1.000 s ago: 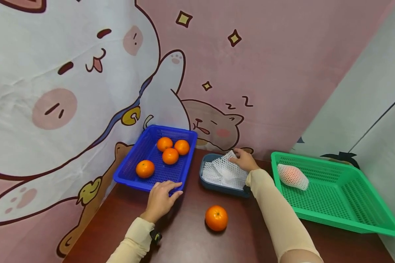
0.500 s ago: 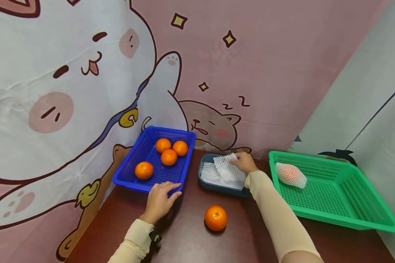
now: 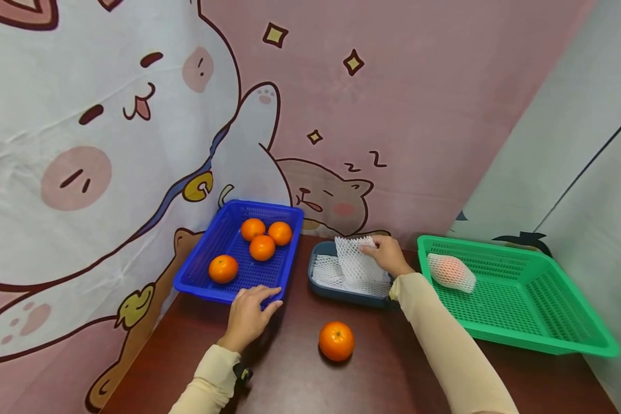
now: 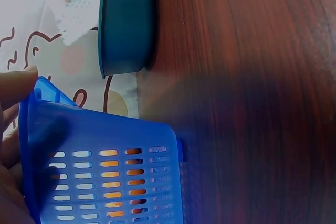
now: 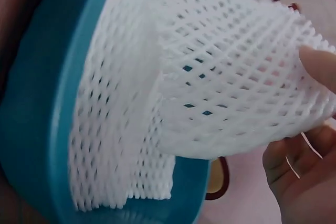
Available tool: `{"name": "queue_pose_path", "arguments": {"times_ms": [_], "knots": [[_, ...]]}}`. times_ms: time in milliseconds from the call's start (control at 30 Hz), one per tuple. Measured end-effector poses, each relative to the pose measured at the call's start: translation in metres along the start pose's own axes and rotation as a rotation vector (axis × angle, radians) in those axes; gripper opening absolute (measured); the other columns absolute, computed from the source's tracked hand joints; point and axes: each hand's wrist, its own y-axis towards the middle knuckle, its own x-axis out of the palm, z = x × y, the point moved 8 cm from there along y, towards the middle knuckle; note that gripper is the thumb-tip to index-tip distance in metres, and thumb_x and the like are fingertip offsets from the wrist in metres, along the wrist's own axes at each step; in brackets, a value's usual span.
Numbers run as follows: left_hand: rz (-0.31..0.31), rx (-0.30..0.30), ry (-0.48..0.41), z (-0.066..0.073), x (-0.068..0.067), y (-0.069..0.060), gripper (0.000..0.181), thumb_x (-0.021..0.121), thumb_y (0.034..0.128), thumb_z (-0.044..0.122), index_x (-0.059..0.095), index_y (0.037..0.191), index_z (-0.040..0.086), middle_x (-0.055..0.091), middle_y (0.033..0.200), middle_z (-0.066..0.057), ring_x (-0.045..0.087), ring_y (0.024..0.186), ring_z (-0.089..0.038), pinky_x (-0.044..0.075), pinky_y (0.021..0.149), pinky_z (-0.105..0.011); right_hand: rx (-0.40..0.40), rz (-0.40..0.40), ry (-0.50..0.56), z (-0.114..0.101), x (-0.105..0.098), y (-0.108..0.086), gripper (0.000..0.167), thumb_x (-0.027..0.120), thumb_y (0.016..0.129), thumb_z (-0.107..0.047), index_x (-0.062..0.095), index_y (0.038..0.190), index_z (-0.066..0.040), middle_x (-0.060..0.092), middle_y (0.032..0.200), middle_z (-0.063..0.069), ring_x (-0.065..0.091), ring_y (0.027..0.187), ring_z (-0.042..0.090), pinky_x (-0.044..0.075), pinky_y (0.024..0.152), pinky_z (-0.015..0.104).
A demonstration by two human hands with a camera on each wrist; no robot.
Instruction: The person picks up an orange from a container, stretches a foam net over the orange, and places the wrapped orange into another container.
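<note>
The right hand [image 3: 391, 256] reaches forward, pinching a foam net [image 3: 357, 259] by 1 edge over the tray [image 3: 341, 295]. The left hand [image 3: 248, 319] lies at the blue basket's [image 3: 202, 293] near corner; I cannot tell whether it grips. The head view shows 4 oranges [image 3: 262, 248] inside; the left wrist view, only orange patches through slots.

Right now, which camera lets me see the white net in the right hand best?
The right wrist view: the white net looks big there, its diamond holes clear, with the right hand pinching its edge. The head view shows it smaller, above the dark tray. The left wrist view catches only part, at the top.
</note>
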Motion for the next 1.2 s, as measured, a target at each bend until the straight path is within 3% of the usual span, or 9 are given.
{"name": "queue_pose_path", "arguments": {"times_ms": [133, 267, 400, 700, 800, 900, 1067, 1200], "knots": [[0.001, -0.001, -0.001, -0.001, 0.000, -0.001, 0.029, 0.081, 0.0802, 0.024, 0.076, 0.108, 0.018, 0.071, 0.099, 0.004, 0.065, 0.090, -0.017, 0.042, 0.071, -0.034, -0.020, 0.100, 0.021, -0.008, -0.016, -0.015, 0.032, 0.076, 0.085, -0.023, 0.053, 0.070, -0.008, 0.042, 0.067, 0.002, 0.039, 0.061, 0.019, 0.033, 0.057, 0.034], [0.009, 0.007, 0.000, -0.001, -0.001, -0.002, 0.029, 0.081, 0.0799, 0.024, 0.076, 0.108, 0.018, 0.071, 0.099, 0.004, 0.065, 0.090, -0.017, 0.042, 0.071, -0.034, -0.036, 0.210, 0.073, -0.018, -0.030, -0.036, 0.017, 0.078, 0.083, -0.020, 0.068, 0.082, -0.006, 0.059, 0.077, 0.005, 0.048, 0.066, 0.019, 0.039, 0.059, 0.032], [0.016, 0.010, -0.005, -0.001, -0.003, -0.002, 0.029, 0.082, 0.0788, 0.022, 0.077, 0.107, 0.018, 0.071, 0.100, 0.004, 0.066, 0.090, -0.017, 0.041, 0.070, -0.034, -0.060, 0.278, 0.138, -0.029, -0.036, -0.060, 0.014, 0.079, 0.083, -0.016, 0.073, 0.088, -0.005, 0.066, 0.085, 0.007, 0.054, 0.070, 0.018, 0.042, 0.061, 0.025], [-0.023, -0.033, -0.028, 0.006, -0.002, 0.004, 0.032, 0.082, 0.0790, 0.020, 0.075, 0.110, 0.016, 0.070, 0.106, 0.000, 0.063, 0.096, -0.023, 0.042, 0.077, -0.039, -0.110, 0.281, 0.254, -0.052, -0.021, -0.108, 0.012, 0.081, 0.079, -0.010, 0.074, 0.088, -0.008, 0.067, 0.088, 0.002, 0.058, 0.075, 0.013, 0.047, 0.064, 0.018], [0.014, -0.014, -0.064, 0.019, -0.003, 0.008, 0.037, 0.083, 0.0770, 0.015, 0.072, 0.113, 0.015, 0.067, 0.112, -0.003, 0.059, 0.099, -0.027, 0.043, 0.084, -0.044, -0.136, 0.264, 0.255, -0.057, -0.015, -0.120, 0.013, 0.082, 0.077, -0.008, 0.075, 0.089, -0.009, 0.068, 0.088, 0.000, 0.057, 0.075, 0.014, 0.047, 0.063, 0.019], [0.036, 0.034, -0.174, 0.042, -0.002, 0.014, 0.040, 0.080, 0.0794, 0.014, 0.070, 0.118, 0.014, 0.064, 0.119, -0.004, 0.057, 0.106, -0.027, 0.043, 0.091, -0.046, -0.182, 0.263, 0.267, -0.066, -0.013, -0.130, 0.015, 0.082, 0.077, -0.004, 0.075, 0.089, -0.010, 0.068, 0.087, -0.001, 0.056, 0.074, 0.013, 0.046, 0.063, 0.018], [-0.034, 0.120, -0.360, 0.090, 0.007, 0.026, 0.035, 0.072, 0.0874, 0.021, 0.067, 0.122, 0.015, 0.059, 0.127, -0.003, 0.054, 0.118, -0.023, 0.042, 0.097, -0.044, -0.254, 0.267, 0.247, -0.105, -0.024, -0.146, 0.019, 0.081, 0.073, 0.005, 0.074, 0.089, -0.005, 0.068, 0.085, 0.003, 0.058, 0.075, 0.016, 0.045, 0.068, 0.014], [-0.082, 0.154, -0.394, 0.114, 0.015, 0.033, 0.033, 0.072, 0.0884, 0.024, 0.068, 0.121, 0.017, 0.057, 0.131, -0.003, 0.052, 0.121, -0.022, 0.042, 0.098, -0.044, -0.304, 0.275, 0.210, -0.126, -0.030, -0.156, 0.021, 0.081, 0.070, 0.009, 0.073, 0.085, -0.001, 0.068, 0.083, 0.007, 0.059, 0.078, 0.021, 0.045, 0.073, 0.013]]}}
